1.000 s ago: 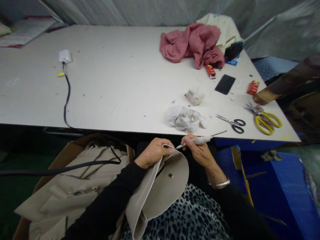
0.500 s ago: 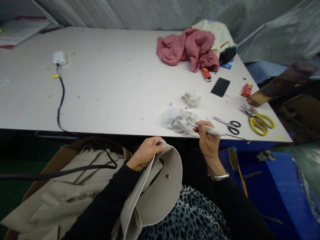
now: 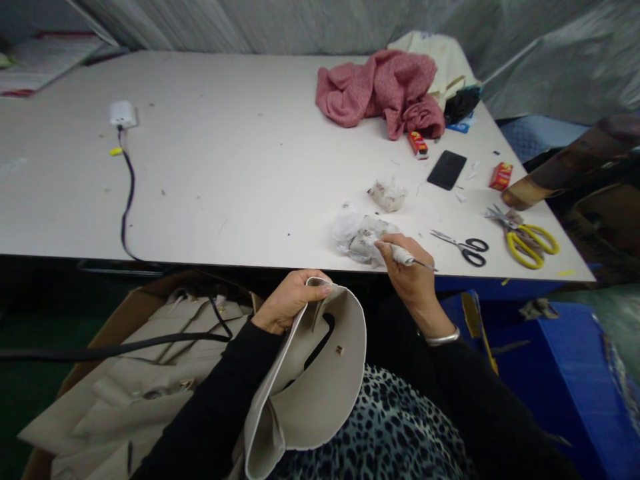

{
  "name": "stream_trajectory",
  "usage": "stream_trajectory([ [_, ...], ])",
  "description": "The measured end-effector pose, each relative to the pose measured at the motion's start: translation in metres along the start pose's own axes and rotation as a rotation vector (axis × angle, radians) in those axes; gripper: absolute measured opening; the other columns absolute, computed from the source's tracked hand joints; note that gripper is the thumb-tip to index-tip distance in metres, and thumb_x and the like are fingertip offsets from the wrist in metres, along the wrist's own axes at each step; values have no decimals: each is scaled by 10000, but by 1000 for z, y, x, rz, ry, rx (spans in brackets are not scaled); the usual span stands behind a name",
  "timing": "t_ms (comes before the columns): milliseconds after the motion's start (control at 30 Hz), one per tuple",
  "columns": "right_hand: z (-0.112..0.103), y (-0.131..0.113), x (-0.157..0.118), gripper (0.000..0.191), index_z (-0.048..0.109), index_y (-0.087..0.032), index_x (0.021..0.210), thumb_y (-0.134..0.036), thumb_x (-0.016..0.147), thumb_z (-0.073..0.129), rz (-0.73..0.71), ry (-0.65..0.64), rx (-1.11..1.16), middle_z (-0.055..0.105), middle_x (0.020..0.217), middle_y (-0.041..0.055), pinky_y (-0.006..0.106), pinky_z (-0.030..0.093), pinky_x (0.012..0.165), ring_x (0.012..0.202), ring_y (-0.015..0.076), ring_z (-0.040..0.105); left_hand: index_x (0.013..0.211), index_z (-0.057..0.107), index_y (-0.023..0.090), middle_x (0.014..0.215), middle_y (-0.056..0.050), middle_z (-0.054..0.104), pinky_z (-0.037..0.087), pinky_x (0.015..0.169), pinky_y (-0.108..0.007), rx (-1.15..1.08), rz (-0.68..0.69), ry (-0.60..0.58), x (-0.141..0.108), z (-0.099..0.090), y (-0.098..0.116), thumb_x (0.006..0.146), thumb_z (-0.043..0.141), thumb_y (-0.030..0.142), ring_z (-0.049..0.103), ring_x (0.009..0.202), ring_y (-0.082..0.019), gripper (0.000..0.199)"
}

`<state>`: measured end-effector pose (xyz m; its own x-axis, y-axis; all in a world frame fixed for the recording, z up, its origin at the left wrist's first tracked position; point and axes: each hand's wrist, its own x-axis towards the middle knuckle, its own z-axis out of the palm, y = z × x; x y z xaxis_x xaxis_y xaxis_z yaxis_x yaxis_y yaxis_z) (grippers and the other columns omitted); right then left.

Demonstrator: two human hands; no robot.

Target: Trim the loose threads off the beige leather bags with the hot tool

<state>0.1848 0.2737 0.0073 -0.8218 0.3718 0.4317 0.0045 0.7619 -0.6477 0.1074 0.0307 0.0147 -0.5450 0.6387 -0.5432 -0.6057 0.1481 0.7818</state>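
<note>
My left hand [image 3: 295, 299] pinches the upper edge of a beige bag piece [image 3: 320, 400], which hangs open over my lap and has a small metal fitting inside. My right hand [image 3: 413, 280] is closed round a white-wrapped tool [image 3: 403, 255] with a thin metal end pointing right. The tool's other end is hidden at my fingers. Just left of them, a crumpled clear plastic wrap with a whitish lump [image 3: 357, 237] lies at the table's front edge. A second whitish lump [image 3: 389, 195] sits behind it.
On the table [image 3: 240, 167] lie black-handled scissors [image 3: 463, 248], yellow-handled scissors [image 3: 530, 240], a black flat object [image 3: 447, 169], small red boxes, a pink cloth [image 3: 375, 93] and a white adapter [image 3: 123, 114]. Below are a carton of beige pieces [image 3: 165, 373] and a blue bin [image 3: 550, 373].
My right hand has moved slightly left and turned, with the tool now pointing more towards me beside the plastic wrap. The left hand still holds the bag piece. The view has shifted slightly.
</note>
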Motion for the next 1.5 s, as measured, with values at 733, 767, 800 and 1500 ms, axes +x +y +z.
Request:
stream_trajectory([
  [733,4,-39,-42,274,729,-214,872,-460,977,670,315,-255,744,687,716,-1,281,536,673,673,146,662,831,676,126,694,-23,658,418,575,-250,-24,-52,-124,5,-3,-2,614,943,398,578,581,-127,438],
  [767,4,-39,-42,284,728,-213,871,-471,975,668,312,-263,733,688,718,1,286,537,675,675,150,661,831,676,127,690,-22,655,416,573,-250,-24,-55,-125,5,-3,-2,611,943,401,577,579,-127,442],
  [800,5,-39,-42,292,728,-213,871,-480,973,668,311,-269,723,688,722,2,290,537,676,675,152,660,832,675,126,685,-19,652,412,570,-250,-25,-58,-126,5,-2,-2,609,942,403,574,576,-127,445],
  [1500,-8,-37,-50,140,752,-263,1026,-371,997,668,-340,-445,297,760,909,47,371,506,773,819,214,637,776,681,122,681,-14,642,420,589,-244,-95,43,-52,5,5,-13,595,916,337,549,590,-115,365],
])
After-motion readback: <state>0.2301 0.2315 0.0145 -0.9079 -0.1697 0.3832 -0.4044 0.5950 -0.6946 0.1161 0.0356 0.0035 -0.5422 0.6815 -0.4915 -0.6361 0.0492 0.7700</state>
